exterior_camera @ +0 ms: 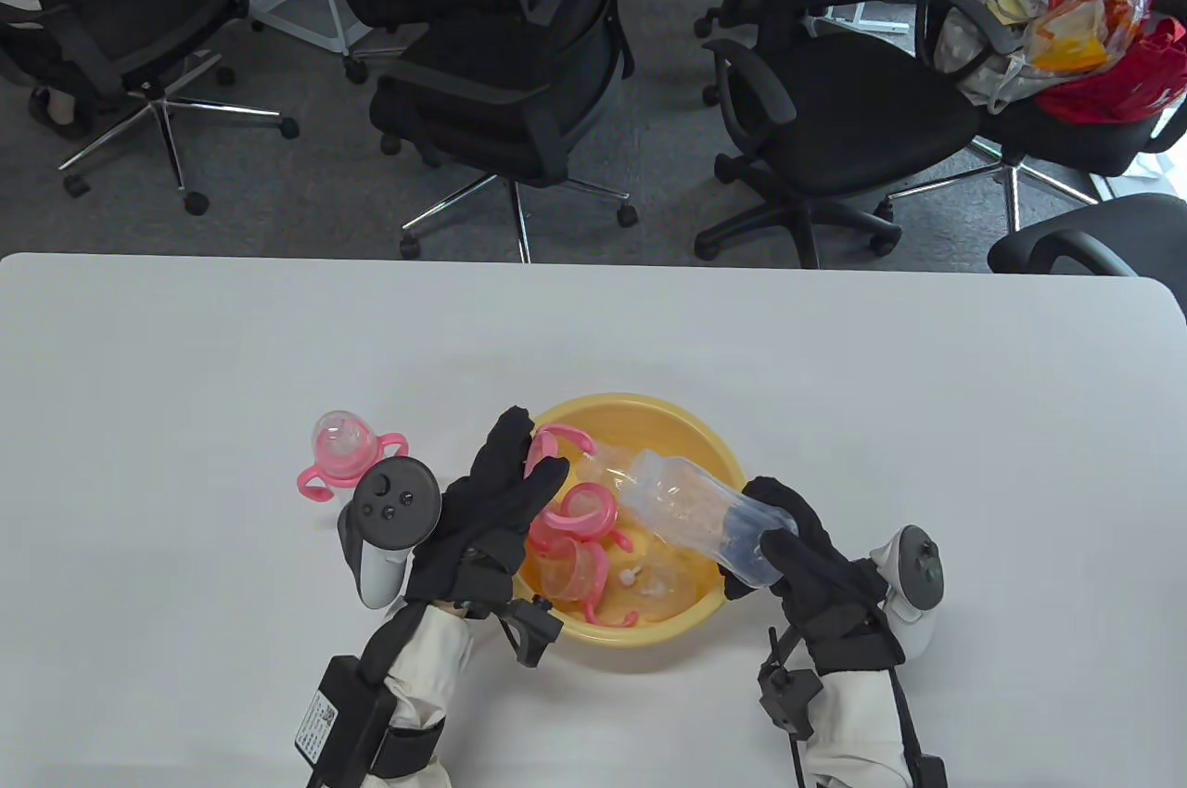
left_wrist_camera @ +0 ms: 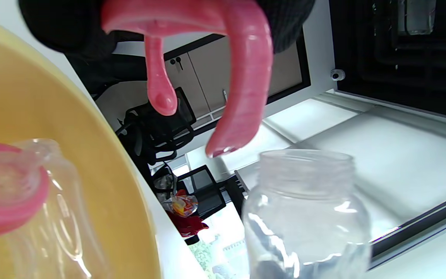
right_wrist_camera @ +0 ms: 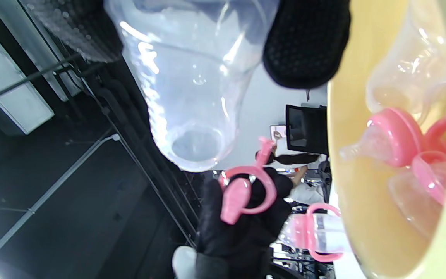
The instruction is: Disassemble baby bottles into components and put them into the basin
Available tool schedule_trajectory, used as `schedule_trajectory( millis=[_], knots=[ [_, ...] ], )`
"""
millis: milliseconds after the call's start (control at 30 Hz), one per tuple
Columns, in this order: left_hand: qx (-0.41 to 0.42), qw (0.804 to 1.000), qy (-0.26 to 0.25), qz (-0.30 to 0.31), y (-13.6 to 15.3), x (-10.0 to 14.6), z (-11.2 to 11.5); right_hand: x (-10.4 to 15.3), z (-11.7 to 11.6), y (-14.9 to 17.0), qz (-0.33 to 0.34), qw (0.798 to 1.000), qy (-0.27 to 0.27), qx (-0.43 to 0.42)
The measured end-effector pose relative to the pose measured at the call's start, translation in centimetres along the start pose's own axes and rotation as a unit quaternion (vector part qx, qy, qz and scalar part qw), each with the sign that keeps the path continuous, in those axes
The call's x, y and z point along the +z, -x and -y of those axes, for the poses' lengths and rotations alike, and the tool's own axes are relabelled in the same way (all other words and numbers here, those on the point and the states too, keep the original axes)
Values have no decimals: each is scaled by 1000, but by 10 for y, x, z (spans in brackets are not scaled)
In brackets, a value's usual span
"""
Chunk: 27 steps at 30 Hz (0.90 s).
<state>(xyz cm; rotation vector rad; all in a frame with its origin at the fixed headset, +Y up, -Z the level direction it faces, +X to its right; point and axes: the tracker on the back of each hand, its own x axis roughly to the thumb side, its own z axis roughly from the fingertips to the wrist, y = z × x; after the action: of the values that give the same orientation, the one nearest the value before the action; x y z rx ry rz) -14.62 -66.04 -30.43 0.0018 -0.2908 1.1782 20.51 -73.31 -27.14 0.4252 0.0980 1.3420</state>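
**One bottle apart over the basin, one still whole on the desk**

A white desk [exterior_camera: 185, 362] fills the near half of the scene, with black office chairs [exterior_camera: 519, 74] on grey carpet beyond its far edge. At the left, just beside the left hand, an assembled baby bottle [exterior_camera: 345, 451] with pink handles and a clear cap lies untouched on the desk; it remains to be taken apart. The left hand [exterior_camera: 482, 519] reaches over the near-left rim of the yellow basin [exterior_camera: 686, 431], its fingers pinching a pink handle ring [exterior_camera: 556, 443] that hangs above the bowl, not yet dropped. Inside the basin lie pink collars, a nipple and clear caps, so earlier pieces look already dealt with. To the right, the right hand [exterior_camera: 797, 556] curls around the base of a clear bottle body [exterior_camera: 691, 514], its open neck tilted over the basin. Judging by this, both held parts need only releasing, then the last bottle follows.
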Motion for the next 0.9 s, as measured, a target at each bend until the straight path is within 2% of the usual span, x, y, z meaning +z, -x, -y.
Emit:
schedule_trajectory(
  millis=[167, 400, 633, 900],
  knots=[
    [-43, 997, 37, -44, 7, -16, 12, 3, 9, 0, 9, 1000, 13, -23],
    [-120, 983, 92, -107, 12, -36, 28, 5, 14, 1, 14, 999, 21, -35],
    [-145, 974, 98, -142, 21, -49, 40, 5, 15, -2, 19, 999, 24, -42],
    [-131, 965, 145, -176, 39, -54, 48, 7, 17, -4, 24, 998, 29, -50]
  ],
)
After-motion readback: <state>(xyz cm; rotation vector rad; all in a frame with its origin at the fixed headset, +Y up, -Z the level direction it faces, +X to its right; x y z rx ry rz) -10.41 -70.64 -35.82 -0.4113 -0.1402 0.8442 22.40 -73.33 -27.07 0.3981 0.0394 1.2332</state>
